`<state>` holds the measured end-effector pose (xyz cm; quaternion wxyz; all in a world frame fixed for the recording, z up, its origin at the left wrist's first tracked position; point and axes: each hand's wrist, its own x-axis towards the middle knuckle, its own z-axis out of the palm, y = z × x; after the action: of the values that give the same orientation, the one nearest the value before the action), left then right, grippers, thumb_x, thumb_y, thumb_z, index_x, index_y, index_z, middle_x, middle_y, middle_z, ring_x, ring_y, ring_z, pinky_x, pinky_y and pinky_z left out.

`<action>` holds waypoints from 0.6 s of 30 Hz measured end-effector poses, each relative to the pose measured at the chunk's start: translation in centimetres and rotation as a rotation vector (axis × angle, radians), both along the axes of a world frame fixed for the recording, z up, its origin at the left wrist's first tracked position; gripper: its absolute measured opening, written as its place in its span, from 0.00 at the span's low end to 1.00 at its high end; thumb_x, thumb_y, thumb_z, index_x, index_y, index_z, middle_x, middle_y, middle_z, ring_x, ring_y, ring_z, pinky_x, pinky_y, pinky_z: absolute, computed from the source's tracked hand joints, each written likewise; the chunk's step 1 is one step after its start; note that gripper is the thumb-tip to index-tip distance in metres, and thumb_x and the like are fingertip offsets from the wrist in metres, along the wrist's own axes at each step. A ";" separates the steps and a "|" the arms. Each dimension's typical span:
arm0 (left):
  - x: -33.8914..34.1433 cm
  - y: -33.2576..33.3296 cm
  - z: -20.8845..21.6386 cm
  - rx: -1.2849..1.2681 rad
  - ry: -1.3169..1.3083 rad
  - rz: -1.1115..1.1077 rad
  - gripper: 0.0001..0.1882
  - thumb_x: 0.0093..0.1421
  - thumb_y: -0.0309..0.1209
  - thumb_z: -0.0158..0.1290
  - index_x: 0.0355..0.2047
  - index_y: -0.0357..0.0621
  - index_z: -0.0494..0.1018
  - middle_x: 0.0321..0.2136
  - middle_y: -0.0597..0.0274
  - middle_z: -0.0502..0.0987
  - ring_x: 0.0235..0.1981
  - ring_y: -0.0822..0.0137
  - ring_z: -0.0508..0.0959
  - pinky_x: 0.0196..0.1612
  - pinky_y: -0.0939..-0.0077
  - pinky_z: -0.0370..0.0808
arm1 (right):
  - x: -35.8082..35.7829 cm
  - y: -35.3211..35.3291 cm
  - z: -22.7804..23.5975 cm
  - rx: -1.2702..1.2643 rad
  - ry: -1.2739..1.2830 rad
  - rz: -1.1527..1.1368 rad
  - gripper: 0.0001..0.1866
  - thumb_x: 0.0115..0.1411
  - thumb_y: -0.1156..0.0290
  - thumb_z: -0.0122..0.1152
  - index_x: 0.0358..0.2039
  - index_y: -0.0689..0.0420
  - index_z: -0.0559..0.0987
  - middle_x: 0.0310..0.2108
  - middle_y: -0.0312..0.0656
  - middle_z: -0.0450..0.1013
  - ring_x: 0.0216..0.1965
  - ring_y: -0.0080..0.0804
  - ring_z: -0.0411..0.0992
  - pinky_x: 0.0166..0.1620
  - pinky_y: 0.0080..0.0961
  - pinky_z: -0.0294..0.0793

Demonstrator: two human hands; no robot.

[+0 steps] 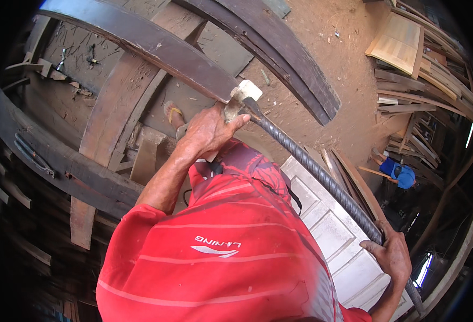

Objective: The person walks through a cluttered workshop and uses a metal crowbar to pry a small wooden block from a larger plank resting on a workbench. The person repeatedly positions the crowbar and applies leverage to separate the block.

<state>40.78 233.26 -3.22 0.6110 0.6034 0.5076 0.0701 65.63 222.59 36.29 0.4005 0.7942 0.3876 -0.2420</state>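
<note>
A long ribbed steel bar (311,169), like a bar clamp, slants from the upper middle to the lower right. My right hand (389,252) is wrapped round its lower part. At its upper end is a metal jaw (235,106) beside a pale block (250,89), against the end of a dark curved wooden beam (156,45). My left hand (209,131) is closed on that jaw, thumb stretched toward the bar; its fingertips are partly hidden.
Another dark curved beam (279,48) lies beyond. A wide plank (113,112) crosses under the near beam. A white panelled door (327,231) leans at my right. Stacked timber (430,86) and a person in blue (400,173) are farther right. A metal clamp (35,155) rests at left.
</note>
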 end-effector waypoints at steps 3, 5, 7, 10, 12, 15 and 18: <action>-0.3 -0.2 0.2 0.018 -0.048 0.049 0.42 0.63 0.63 0.50 0.57 0.32 0.69 0.40 0.32 0.80 0.48 0.35 0.79 0.51 0.46 0.73 | 1.3 -2.0 0.7 0.146 0.051 0.068 0.29 0.51 0.52 0.75 0.45 0.62 0.81 0.29 0.53 0.78 0.32 0.54 0.77 0.41 0.41 0.74; 0.0 -0.7 0.2 0.011 0.002 0.033 0.43 0.63 0.64 0.49 0.55 0.30 0.70 0.38 0.31 0.80 0.46 0.35 0.79 0.50 0.46 0.74 | 1.2 -1.2 0.5 0.083 0.096 -0.126 0.28 0.52 0.53 0.75 0.44 0.62 0.81 0.30 0.53 0.78 0.33 0.53 0.77 0.42 0.39 0.74; 0.0 -0.9 0.3 -0.005 0.040 0.010 0.44 0.63 0.66 0.49 0.54 0.29 0.71 0.37 0.31 0.80 0.45 0.35 0.80 0.49 0.46 0.74 | 1.7 -2.1 0.2 0.102 0.165 -0.101 0.26 0.53 0.55 0.75 0.44 0.63 0.81 0.30 0.53 0.78 0.33 0.50 0.78 0.42 0.37 0.74; -0.3 -0.5 0.9 -0.071 0.047 -0.021 0.46 0.62 0.67 0.49 0.52 0.26 0.72 0.36 0.30 0.80 0.44 0.35 0.80 0.49 0.48 0.75 | 1.8 -2.7 0.2 0.094 0.187 -0.131 0.25 0.54 0.56 0.75 0.44 0.63 0.81 0.31 0.54 0.79 0.34 0.50 0.78 0.43 0.37 0.74; -0.3 -0.2 1.3 -0.154 0.010 -0.011 0.47 0.60 0.67 0.51 0.51 0.26 0.73 0.36 0.30 0.80 0.45 0.36 0.80 0.49 0.49 0.75 | 1.6 -2.5 0.4 0.122 0.212 -0.148 0.26 0.53 0.58 0.75 0.45 0.65 0.81 0.31 0.55 0.79 0.35 0.52 0.79 0.44 0.37 0.74; 0.2 -0.4 0.7 -0.079 0.071 0.062 0.48 0.56 0.68 0.56 0.51 0.26 0.73 0.36 0.31 0.80 0.45 0.36 0.80 0.49 0.51 0.76 | 1.0 -0.9 0.3 0.112 0.129 -0.113 0.26 0.53 0.60 0.75 0.46 0.66 0.80 0.33 0.56 0.79 0.36 0.53 0.79 0.45 0.38 0.74; 0.1 -1.2 -0.9 0.114 0.026 0.062 0.49 0.53 0.67 0.60 0.51 0.25 0.73 0.36 0.30 0.80 0.44 0.36 0.81 0.48 0.50 0.76 | 2.0 -2.2 0.6 0.131 0.160 -0.003 0.27 0.54 0.59 0.75 0.47 0.66 0.79 0.34 0.57 0.79 0.38 0.57 0.78 0.45 0.40 0.74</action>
<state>40.86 232.02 -4.12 0.5663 0.6222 0.5292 0.1100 67.67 220.43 36.90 0.3151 0.7974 0.4322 -0.2793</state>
